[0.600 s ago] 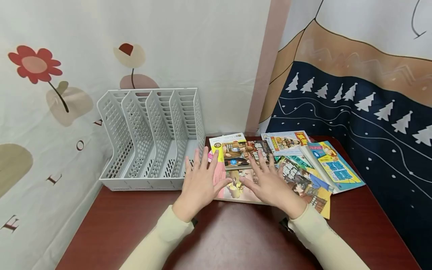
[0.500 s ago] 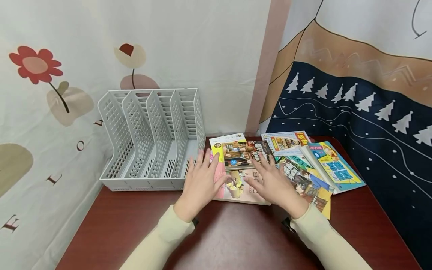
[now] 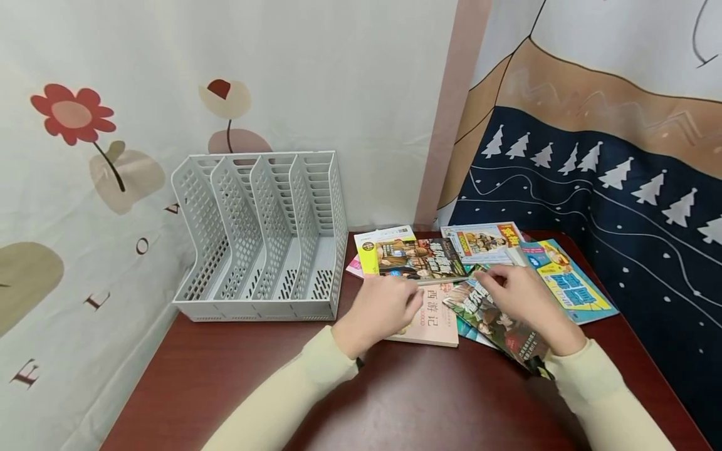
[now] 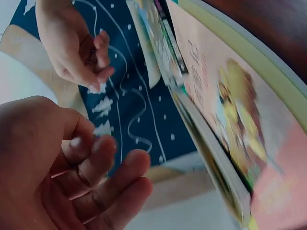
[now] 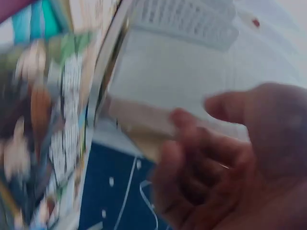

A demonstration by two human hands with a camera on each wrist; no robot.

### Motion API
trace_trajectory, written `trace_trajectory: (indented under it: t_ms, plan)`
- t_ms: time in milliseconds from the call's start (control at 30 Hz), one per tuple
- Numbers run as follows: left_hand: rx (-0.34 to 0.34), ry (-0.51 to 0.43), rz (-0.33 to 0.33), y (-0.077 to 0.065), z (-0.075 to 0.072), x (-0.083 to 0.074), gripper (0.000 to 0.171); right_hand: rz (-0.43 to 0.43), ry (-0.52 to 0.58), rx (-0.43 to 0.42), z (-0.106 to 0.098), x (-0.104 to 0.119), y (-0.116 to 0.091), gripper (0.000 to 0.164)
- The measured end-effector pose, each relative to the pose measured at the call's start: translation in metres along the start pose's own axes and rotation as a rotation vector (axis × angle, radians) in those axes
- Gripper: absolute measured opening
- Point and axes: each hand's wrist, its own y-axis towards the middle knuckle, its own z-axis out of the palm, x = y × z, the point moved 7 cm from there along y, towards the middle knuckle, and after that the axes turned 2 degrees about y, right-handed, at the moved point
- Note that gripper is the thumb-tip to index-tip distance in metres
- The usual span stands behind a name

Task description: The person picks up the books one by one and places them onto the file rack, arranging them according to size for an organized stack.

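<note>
We locate the bench [image 3: 423, 401] edges first: the surface extends from the books toward the bottom of the head view. The gray rack [image 3: 262, 311] stands near the left edge, its four compartments facing forward; a narrow gap separates it from the books. The blue book [image 3: 575, 285] lies at the right, one corner near the right edge. The white curtain [image 3: 389, 125] bounds the rear.

Both hands are released, fingers loosely curled, suspended over the books. The left hand [image 3: 380, 310] is above the pink book [image 3: 437, 329], and the left wrist view shows its fingers apart from the covers. The right hand [image 3: 521, 297] is above the dark comic book [image 3: 507, 332]; we see its thumb spaced from its fingers, though blurred.
</note>
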Motion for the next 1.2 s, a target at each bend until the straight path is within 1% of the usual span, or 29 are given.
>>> trace_trajectory:
  t_ms: [67, 133, 233, 433, 533, 633, 733, 833, 933, 1033, 1133, 1200]
  plan:
    - [0.041, -0.003, 0.006, 0.008, 0.008, -0.007, 0.041, 0.031, -0.037, 0.049, -0.005, -0.011, -0.002, 0.053]
    - [0.083, -0.004, -0.002, 0.016, 0.017, -0.013, 0.04, 0.066, -0.051, 0.089, -0.009, -0.023, -0.005, 0.058]
    - [0.136, 0.012, -0.021, 0.024, 0.028, -0.02, 0.036, 0.105, -0.081, 0.107, -0.014, -0.038, -0.008, 0.065]
    - [0.244, 0.042, -0.059, 0.032, 0.053, -0.03, 0.033, 0.195, -0.161, 0.136, -0.022, -0.076, -0.019, 0.073]
    - [0.305, 0.062, -0.077, 0.034, 0.067, -0.035, 0.039, 0.216, -0.221, 0.131, -0.028, -0.094, -0.025, 0.075]
    - [0.35, 0.066, -0.099, 0.036, 0.079, -0.038, 0.046, 0.26, -0.263, 0.15, -0.031, -0.111, -0.032, 0.081]
    - [0.364, 0.047, -0.135, 0.038, 0.088, -0.039, 0.048, 0.288, -0.282, 0.201, -0.028, -0.122, -0.039, 0.081]
    - [0.354, 0.028, -0.164, 0.04, 0.094, -0.04, 0.049, 0.293, -0.276, 0.237, -0.02, -0.126, -0.044, 0.069]
    - [0.33, 0.017, -0.178, 0.043, 0.097, -0.042, 0.053, 0.295, -0.257, 0.248, -0.012, -0.127, -0.045, 0.058]
    - [0.296, 0.003, -0.185, 0.045, 0.101, -0.042, 0.055, 0.291, -0.258, 0.239, -0.008, -0.127, -0.045, 0.054]
    - [0.274, -0.001, -0.18, 0.047, 0.103, -0.042, 0.052, 0.288, -0.269, 0.247, -0.006, -0.127, -0.043, 0.058]
    - [0.268, -0.001, -0.172, 0.047, 0.105, -0.042, 0.046, 0.295, -0.281, 0.264, -0.006, -0.126, -0.042, 0.066]
